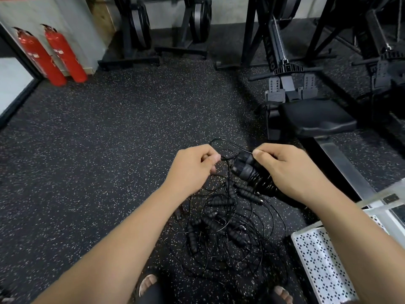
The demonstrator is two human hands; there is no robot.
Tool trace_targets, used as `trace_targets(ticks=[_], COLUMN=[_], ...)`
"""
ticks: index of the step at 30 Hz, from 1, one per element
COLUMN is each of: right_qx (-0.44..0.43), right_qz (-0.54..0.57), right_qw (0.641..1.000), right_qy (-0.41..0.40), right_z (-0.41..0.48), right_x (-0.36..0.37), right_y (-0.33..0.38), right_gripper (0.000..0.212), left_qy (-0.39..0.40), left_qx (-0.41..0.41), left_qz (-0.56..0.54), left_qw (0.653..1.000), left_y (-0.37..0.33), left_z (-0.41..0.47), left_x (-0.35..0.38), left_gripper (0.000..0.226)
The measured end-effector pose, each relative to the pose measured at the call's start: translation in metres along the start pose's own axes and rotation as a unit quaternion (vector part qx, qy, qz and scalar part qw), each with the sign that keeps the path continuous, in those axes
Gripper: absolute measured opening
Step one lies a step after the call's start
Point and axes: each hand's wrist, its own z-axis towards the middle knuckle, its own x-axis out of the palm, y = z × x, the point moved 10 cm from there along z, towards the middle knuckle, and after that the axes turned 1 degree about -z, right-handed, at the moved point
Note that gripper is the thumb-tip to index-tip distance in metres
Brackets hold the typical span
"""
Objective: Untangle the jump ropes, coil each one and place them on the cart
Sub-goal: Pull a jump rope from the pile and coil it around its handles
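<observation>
Above rope pile [219,229], left hand [192,168] pinching cable [228,158], right hand [291,172] gripping two handles [245,172]

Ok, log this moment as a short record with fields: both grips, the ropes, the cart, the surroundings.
left grip: pinches thin black rope cord
right grip: holds a bundle of black ribbed rope handles
floor pile: tangled black jump ropes on speckled black rubber floor, beneath both grips
cart: white perforated metal cart shelf, lower right; no rope on the part in view
surroundings: two red fire extinguishers at left; black rowing machine seat at right
stage: untangling; pile not yet coiled
</observation>
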Motion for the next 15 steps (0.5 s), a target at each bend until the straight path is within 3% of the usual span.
trace_targets(ticks=[6, 15], right_qx=[0.047, 0.088], right_qz=[-0.027, -0.078], right_qw=[0.998, 0.992], right_qy=[0.039, 0.051], right_z=[0.015, 0.021], right_x=[0.024, 0.023], right_y=[-0.028, -0.049], right_gripper=[0.029, 0.033], left_qy=[-0.041, -0.134], left_qx=[0.018, -0.015], left_qz=[-0.121, -0.313], left_qw=[0.992, 0.940], left_y=[-0.009, 0.036], left_z=[-0.001, 0.008], left_x=[-0.028, -0.094], left_gripper=[0.021, 0.017])
